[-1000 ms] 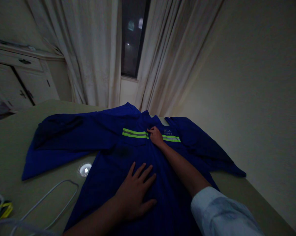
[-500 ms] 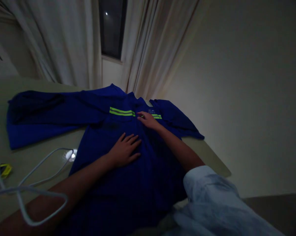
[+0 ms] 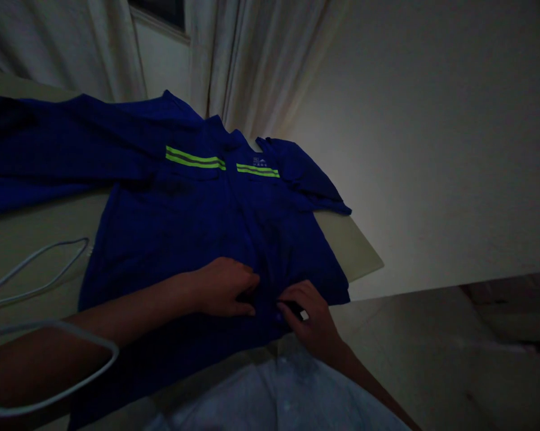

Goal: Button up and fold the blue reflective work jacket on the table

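A blue work jacket (image 3: 184,221) lies spread flat across the desk (image 3: 355,254). At six o'clock, on its hem, the left hand (image 3: 223,287) and right hand (image 3: 312,320) each have their grip clenched on fabric. At twelve o'clock, above a neon stripe (image 3: 257,171), the pale chest logo (image 3: 260,161) is too small to read.

The jacket (image 3: 184,221) before me is deep blue with paired neon yellow-green stripes (image 3: 195,158); the surface (image 3: 355,254) is pale olive, the cable (image 3: 49,245) white, my shirt (image 3: 274,401) light grey-blue.
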The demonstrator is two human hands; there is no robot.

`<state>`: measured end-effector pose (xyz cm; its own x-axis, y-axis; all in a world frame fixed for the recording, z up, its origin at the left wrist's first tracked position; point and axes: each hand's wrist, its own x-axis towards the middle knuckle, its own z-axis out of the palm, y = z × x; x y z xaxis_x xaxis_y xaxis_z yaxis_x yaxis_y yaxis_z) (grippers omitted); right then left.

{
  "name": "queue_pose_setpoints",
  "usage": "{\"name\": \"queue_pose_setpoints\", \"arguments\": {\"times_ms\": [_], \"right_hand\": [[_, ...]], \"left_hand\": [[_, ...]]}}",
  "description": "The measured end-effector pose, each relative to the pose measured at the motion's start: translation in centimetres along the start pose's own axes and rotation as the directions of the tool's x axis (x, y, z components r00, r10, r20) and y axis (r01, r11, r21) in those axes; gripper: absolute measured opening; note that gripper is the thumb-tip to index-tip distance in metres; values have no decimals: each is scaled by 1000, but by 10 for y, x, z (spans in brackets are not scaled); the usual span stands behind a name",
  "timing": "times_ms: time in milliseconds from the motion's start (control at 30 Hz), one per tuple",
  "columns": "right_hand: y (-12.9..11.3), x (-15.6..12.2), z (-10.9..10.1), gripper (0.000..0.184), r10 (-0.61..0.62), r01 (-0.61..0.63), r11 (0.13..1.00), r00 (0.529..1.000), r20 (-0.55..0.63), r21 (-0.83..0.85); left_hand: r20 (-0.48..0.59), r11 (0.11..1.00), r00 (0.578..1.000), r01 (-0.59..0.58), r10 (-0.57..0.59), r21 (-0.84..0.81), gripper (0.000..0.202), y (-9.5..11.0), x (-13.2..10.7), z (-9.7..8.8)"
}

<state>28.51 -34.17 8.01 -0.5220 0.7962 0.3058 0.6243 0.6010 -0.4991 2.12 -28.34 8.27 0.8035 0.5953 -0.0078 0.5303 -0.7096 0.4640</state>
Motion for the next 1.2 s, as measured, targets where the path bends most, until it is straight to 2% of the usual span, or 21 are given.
{"name": "queue_pose_setpoints", "arguments": {"times_ms": [67, 133, 167, 233, 267, 300, 400, 500, 633, 733, 833, 933, 1067, 1200], "right_hand": [[1, -4, 1, 9, 10, -9, 1000, 999, -49, 24], [0, -7, -2, 9, 14, -13, 1000, 999, -41, 21], [-1, -9, -3, 18, 6, -6, 1000, 1000, -20, 7], [-2, -14, -5, 49, -39, 41, 998, 998, 45, -43], [-1, -17, -6, 58, -66, 71, 995, 995, 75, -68], [1, -19, -6, 58, -87, 94, 992, 992, 92, -80], [8, -27, -6, 31, -72, 76, 996, 995, 64, -52], [11, -30, -8, 17, -30, 30, 1000, 999, 26, -5], [6, -31, -8, 12, 24, -23, 999, 1000, -17, 42], [0, -30, -4, 10, 106, -96, 987, 992, -74, 128], [-6, -30, 1, 8, 145, -127, 976, 985, -93, 178], [-9, -30, 4, 8, 161, -135, 964, 982, -98, 231], [-11, -31, 7, 8, 155, -108, 951, 977, -144, 291], [-10, -34, 8, 7, 101, -54, 969, 977, -186, 242]], "left_hand": [[-18, 998, 1000, 23, -22, 53, 44, 9, -1, 4], [-42, 993, 999, 20, -15, 112, 63, 22, -2, 10], [-47, 991, 999, 4, 3, 132, 71, 28, -3, 14], [-44, 987, 998, -41, 48, 152, 79, 39, -4, 23], [-40, 985, 997, -64, 71, 163, 77, 42, -4, 28], [-40, 981, 995, -84, 93, 172, 70, 45, -4, 32], [-72, 977, 986, -140, 153, 161, 37, 46, -4, 36], [-119, 975, 972, -188, 202, 123, 20, 47, -3, 35], [-158, 962, 958, -213, 240, 172, 12, 49, 1, 42], [-225, 943, 927, -249, 299, 222, 4, 44, 3, 51], [-319, 922, 877, -284, 361, 262, 13, 38, 1, 54], [-371, 914, 846, -292, 384, 280, 18, 36, -1, 53], [-400, 943, 858, -253, 321, 214, 14, 36, 0, 55], [-346, 975, 912, -214, 223, 63, 20, 36, 1, 55]]}}
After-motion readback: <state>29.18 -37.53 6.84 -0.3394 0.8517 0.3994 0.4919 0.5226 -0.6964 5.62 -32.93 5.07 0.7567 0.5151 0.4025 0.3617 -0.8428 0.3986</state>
